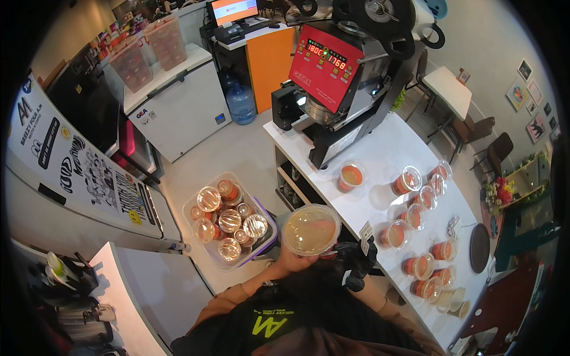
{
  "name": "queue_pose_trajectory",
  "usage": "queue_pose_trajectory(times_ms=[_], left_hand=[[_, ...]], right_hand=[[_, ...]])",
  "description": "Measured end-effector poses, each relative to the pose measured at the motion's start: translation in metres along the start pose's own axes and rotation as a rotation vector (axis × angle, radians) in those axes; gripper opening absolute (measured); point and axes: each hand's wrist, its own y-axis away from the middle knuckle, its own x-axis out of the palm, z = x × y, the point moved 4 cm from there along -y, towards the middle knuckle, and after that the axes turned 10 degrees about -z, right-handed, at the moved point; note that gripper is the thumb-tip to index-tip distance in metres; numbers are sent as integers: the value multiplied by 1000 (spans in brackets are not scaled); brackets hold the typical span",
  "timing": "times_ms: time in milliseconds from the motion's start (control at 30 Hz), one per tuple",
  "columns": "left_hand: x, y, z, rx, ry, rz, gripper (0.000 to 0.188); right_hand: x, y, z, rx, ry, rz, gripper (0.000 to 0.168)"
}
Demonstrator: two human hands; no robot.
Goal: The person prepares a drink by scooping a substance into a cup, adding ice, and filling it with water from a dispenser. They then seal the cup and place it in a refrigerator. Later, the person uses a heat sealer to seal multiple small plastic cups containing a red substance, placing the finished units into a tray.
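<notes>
Close to the camera, a clear plastic cup (311,231) with a shiny sealed film top and an orange-red band is held in my bare left hand (296,261). My right hand (356,263), in a black glove, is beside the cup, its fingers near the cup's lower right side. A white printed label (366,235) stands at the gloved fingertips, and another small white piece (346,277) is on the glove. Whether the right fingers grip the label or it only sticks there is unclear. Below the hands, a clear plastic bin (213,257) contains several sealed cups (230,220).
Several filled cups (394,234) stand on the white counter (338,207) at right, with a dark round disc (479,248) nearby. A red-fronted Getra cup sealing machine (327,66) occupies its far end. Beyond the bin are a chest freezer (182,111) and a blue water jug (241,103).
</notes>
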Motion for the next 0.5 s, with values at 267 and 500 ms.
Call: queue_pose_trajectory(times_ms=[267, 500], left_hand=[[-22, 17, 33, -70, -91, 360, 66], [-57, 55, 67, 185, -679, 413, 67]], right_hand=[[10, -21, 7, 56, -117, -83, 83], [38, -44, 3, 205, -346, -308, 89]])
